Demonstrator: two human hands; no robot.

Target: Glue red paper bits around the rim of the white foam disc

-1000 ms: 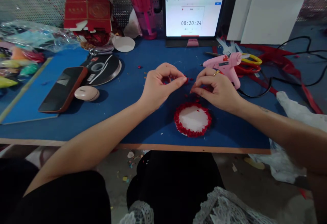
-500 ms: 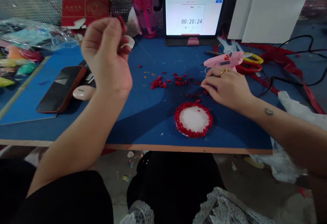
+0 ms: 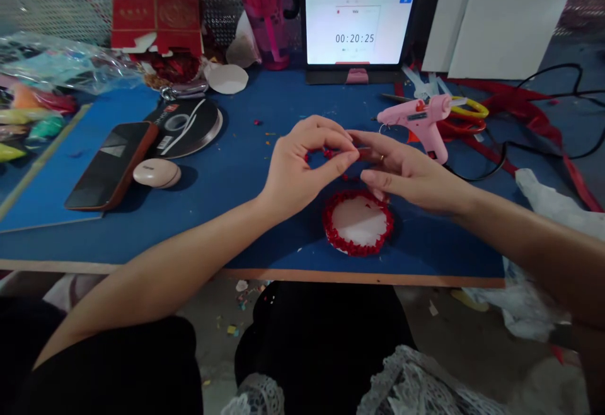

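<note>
My left hand (image 3: 307, 166) is above the blue table, thumb and index fingertips pinched together; whatever may be between them is too small to make out. Facing it, its fingertips close to the left ones, is my right hand (image 3: 406, 169), with the thumb apart from the stretched fingers and a gold ring on one finger. Just below both hands lies a white disc (image 3: 358, 221) with a border of crumpled red bits (image 3: 334, 238). Loose red bits (image 3: 328, 152) show between and behind the fingers, mostly covered by them.
A pink glue gun (image 3: 418, 115) and scissors (image 3: 467, 109) lie right, near red ribbon (image 3: 524, 109) and a black cord (image 3: 510, 145). To the left are a phone (image 3: 111, 166), pale oval case (image 3: 157, 173) and ribbon spool (image 3: 189, 128). Behind stand a tablet (image 3: 362, 21) and pink tumbler (image 3: 267, 17).
My left hand has come down and right from its raised place at the left, where it held a dark red piece. My right hand has turned and its thumb has spread from the fingers.
</note>
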